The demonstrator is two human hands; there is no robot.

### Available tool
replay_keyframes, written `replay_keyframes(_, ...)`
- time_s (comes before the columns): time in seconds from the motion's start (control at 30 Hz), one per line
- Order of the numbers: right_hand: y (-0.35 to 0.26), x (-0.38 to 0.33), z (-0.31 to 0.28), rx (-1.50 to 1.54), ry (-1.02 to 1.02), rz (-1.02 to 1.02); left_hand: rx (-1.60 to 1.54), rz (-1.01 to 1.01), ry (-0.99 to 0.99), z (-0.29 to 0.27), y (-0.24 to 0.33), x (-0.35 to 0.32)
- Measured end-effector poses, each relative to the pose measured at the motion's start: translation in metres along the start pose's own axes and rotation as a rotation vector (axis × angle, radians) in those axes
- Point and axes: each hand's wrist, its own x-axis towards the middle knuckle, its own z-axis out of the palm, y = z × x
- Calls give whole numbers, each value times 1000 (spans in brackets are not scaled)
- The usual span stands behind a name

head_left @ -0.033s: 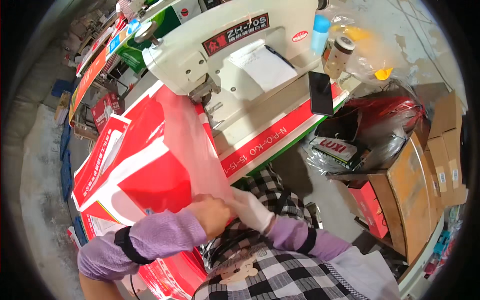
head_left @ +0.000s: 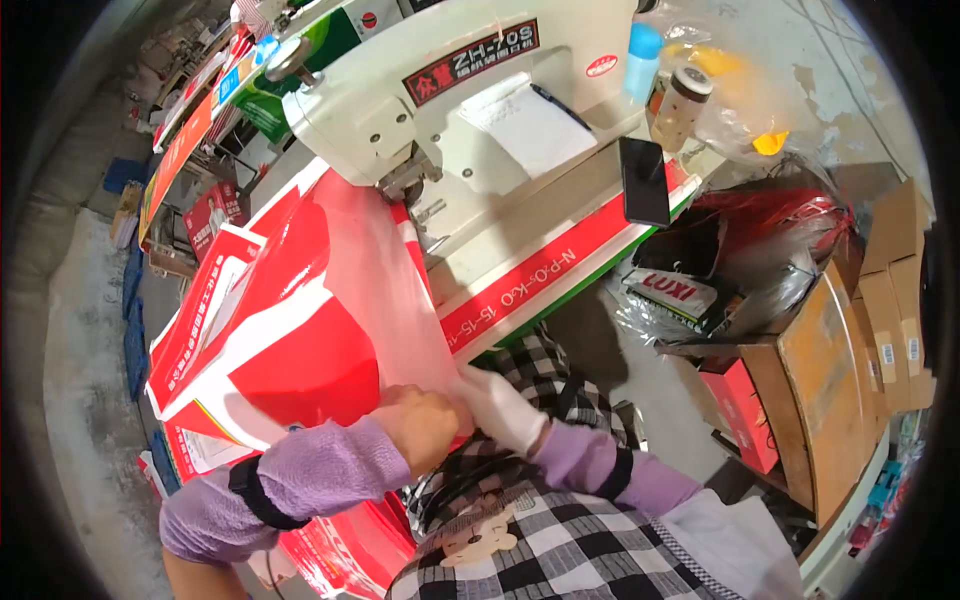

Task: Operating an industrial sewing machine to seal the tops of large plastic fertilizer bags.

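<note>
Sack glossy plast.; sleeves rough cloth.

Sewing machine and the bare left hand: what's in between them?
In the head view, a pale pink sheet stretches between the sewing machine and the left hand, with red-and-white sheeting on its left.

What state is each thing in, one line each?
Left hand: bare, fingers curled at liner
Right hand: white glove, at liner, grip unclear
Bag: creased
Sewing machine: running or stopped, can't tell
Phone: face up, screen dark
Notepad: written on
Pen: lying on notepad
Bottle: upright, capped
Jar: lidded
</note>
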Motion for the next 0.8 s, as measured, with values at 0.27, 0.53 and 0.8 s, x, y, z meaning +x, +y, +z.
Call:
replay_keyframes(0.27, -19, 39, 3, -841, 182, 203, 12, 194, -113, -24, -11, 12)
replay_keyframes(0.53, -50, 105, -11, -1354, 107, 161, 206, -54, -513, -150, -40, -11)
replay_keyframes(0.8, 27, 231, -22, -1312, 255, 46, -382, 78, -180, -59, -73, 18)
